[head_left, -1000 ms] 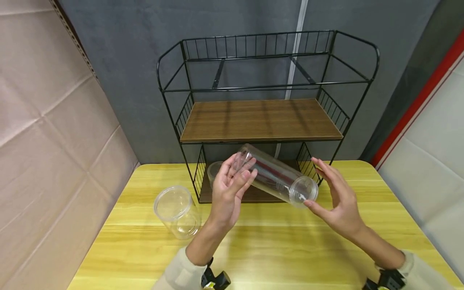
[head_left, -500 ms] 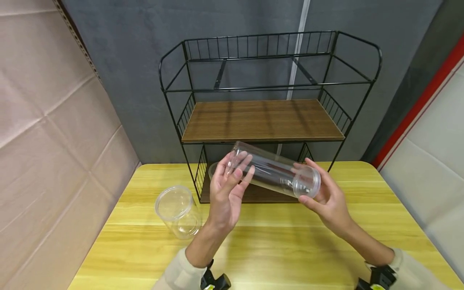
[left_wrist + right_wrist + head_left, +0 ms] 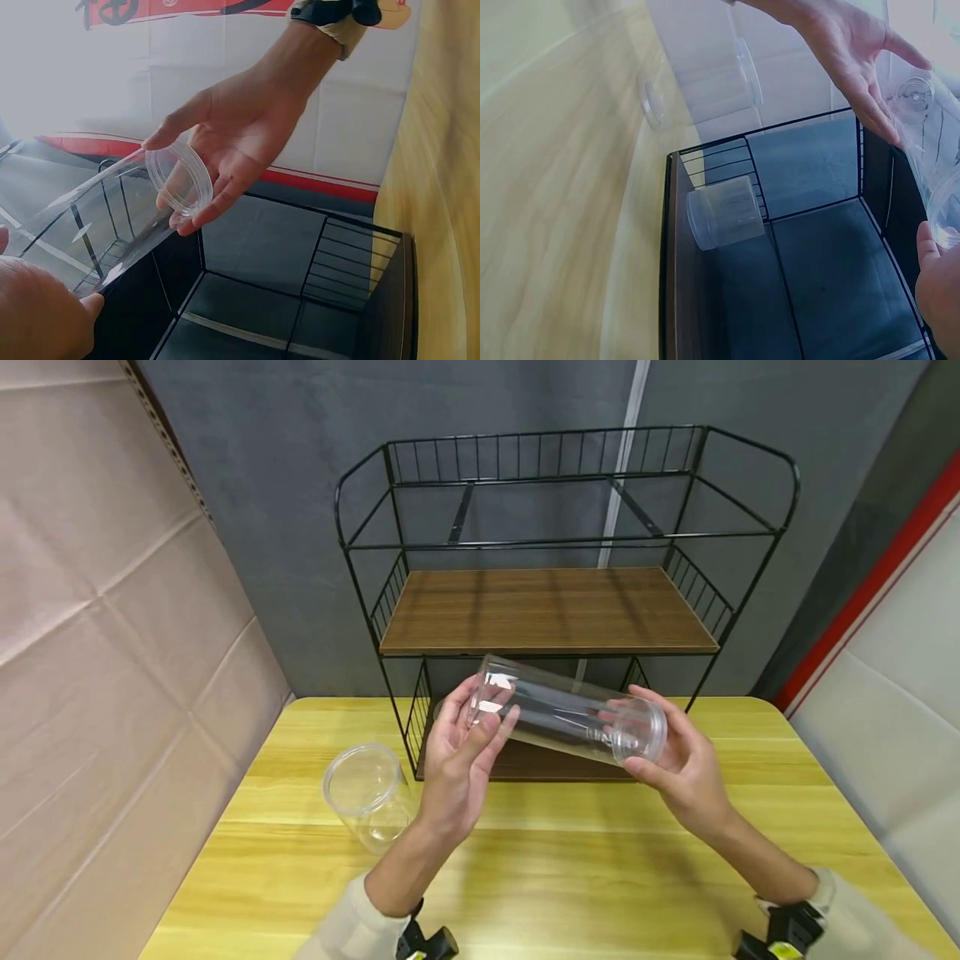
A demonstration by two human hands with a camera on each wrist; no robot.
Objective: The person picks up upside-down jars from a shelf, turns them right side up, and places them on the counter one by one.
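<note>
A tall clear plastic jar (image 3: 562,706) lies nearly sideways in the air in front of the rack, its left end a little higher. My left hand (image 3: 461,760) holds the left end, thumb on the near side and fingers around it. At the other end, my right hand (image 3: 686,768) grips the jar near its ringed mouth (image 3: 180,178), thumb below and fingers behind. A wider clear jar (image 3: 367,797) stands upright on the table, left of my left forearm. Another short clear jar (image 3: 727,214) sits on the rack's bottom shelf, mostly hidden by my left hand in the head view.
A black wire rack (image 3: 555,539) stands at the back of the table (image 3: 585,860). Its middle shelf (image 3: 547,610) is a brown wooden board, and its top level is an open frame with crossbars. A pale cloth wall (image 3: 112,652) rises on the left, and a red-edged white panel (image 3: 900,693) on the right.
My right hand has moved left and closed around the jar's mouth end. The jar has turned closer to level as that end rose. The jars on the table and shelf have stayed put.
</note>
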